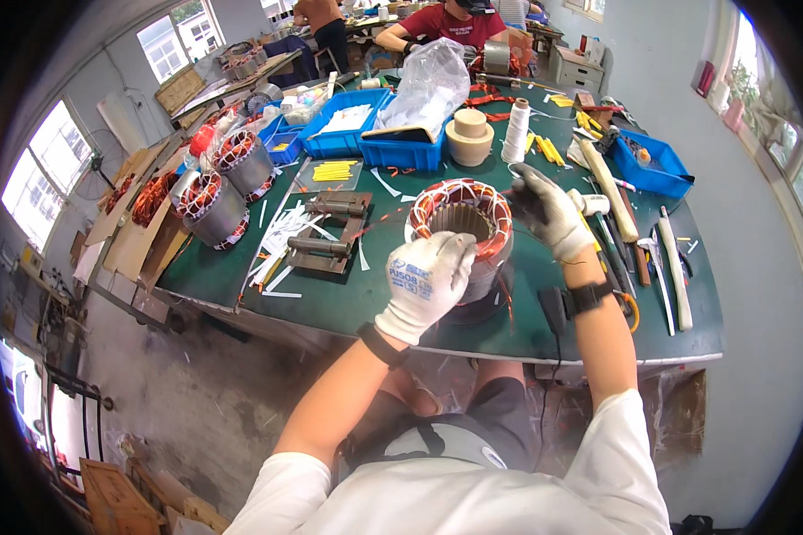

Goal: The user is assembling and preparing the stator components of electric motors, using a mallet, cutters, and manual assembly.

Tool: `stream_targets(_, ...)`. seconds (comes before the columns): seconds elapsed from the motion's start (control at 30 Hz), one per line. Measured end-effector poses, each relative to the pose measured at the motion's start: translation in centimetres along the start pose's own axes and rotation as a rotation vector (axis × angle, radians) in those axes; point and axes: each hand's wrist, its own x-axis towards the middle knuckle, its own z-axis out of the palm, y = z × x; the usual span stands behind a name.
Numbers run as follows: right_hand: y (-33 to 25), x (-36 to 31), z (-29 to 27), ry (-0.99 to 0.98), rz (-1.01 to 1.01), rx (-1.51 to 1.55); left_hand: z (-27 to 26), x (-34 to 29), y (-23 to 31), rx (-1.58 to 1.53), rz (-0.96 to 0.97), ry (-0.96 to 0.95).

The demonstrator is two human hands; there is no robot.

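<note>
Two gloved hands meet at a wire-wound stator (pixel 489 278) set near the front edge of a green tabletop (pixel 348 303), its open bore facing up. The left hand (pixel 426 275) bends over the near rim with thumb and fingers drawn close together, though whether anything is pinched between them cannot be told. The right hand (pixel 549 212) hangs just beside the rim, fingers half curled (a grip on cord or wire cannot be made out). White lacing (pixel 456 185) already crosses the copper-coloured coils around much of the visible ring, suggesting binding well advanced; the stretch beneath the left hand is hidden, so whether the lacing is complete there is unclear. A loose red lead (pixel 509 301) trails down the stator's side, apparently yet to be tidied. Behind stands a cone of white thread (pixel 516 134); to the left, two more stators (pixel 216 216) show laced coils.
</note>
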Motion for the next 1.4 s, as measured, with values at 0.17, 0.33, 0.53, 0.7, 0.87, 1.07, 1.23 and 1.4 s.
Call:
stream_targets(0.17, 3.0, -10.2, -1.6, 0.281, -0.197, -0.106, -1.2, 0.2, 0.0, -0.243, -0.058, 0.086)
stream_targets(0.33, 6.9, -16.3, 1.7, 0.52, -0.648, -0.599, -2.8, -2.4, 4.2, -0.8, -0.511, -0.039)
stream_targets(0.53, 6.8, -17.9, 5.7, 0.515, -1.107, -1.324, 1.6, -2.2, 4.8, -1.177, -0.9, -0.439)
stream_targets(0.7, 6.4, -19.0, 5.8, 0.475, -1.104, -1.49, 2.4, 0.0, 6.1, -1.436, -1.151, -0.515)
stream_targets(0.87, 5.5, -20.3, 5.0, 0.711, -0.594, -0.978, 3.9, -0.9, 6.4, -1.499, -1.19, -0.468)
stream_targets(1.07, 3.4, -19.5, 5.3, 0.663, -0.61, -1.06, 4.4, -1.4, 6.4, -1.424, -1.251, -0.441)
stream_targets(1.23, 6.6, -22.0, 5.3, 0.451, -0.76, -1.416, 5.5, -2.1, 6.7, -1.373, -1.115, -0.36)
stream_targets(1.4, 2.4, -22.2, 4.7, 0.238, -0.798, -1.526, 4.1, -1.7, 6.0, -1.299, -1.058, -0.44)
